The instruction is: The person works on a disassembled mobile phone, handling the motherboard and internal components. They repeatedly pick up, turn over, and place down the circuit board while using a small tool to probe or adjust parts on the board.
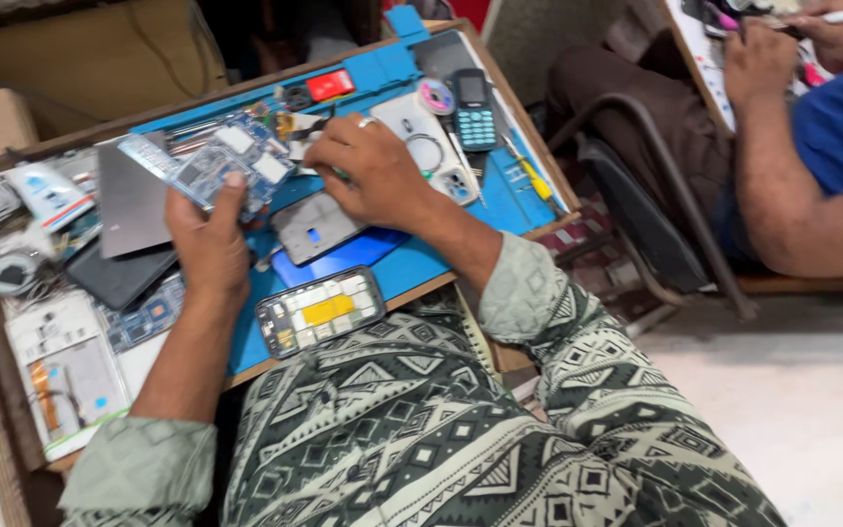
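Note:
My left hand (209,239) holds up an opened phone body (215,161) with its circuit board showing, thumb on its lower edge. My right hand (368,176), a ring on one finger, rests fingers-down on the blue work mat (412,263) just right of that phone; a thin green-tipped tool seems pinched under the fingers, though I cannot tell for sure. An opened phone with a yellow part (322,310) lies at the mat's near edge. A grey back cover (316,226) and a blue panel (343,256) lie under my right wrist.
A dark keypad phone (474,109), a yellow-handled screwdriver (531,176), a white phone back (421,132) and a red part (330,85) lie at the mat's far side. Grey tablets (134,210) and opened phones (65,371) crowd the left. Another person's arm (782,166) and a chair (656,195) are at right.

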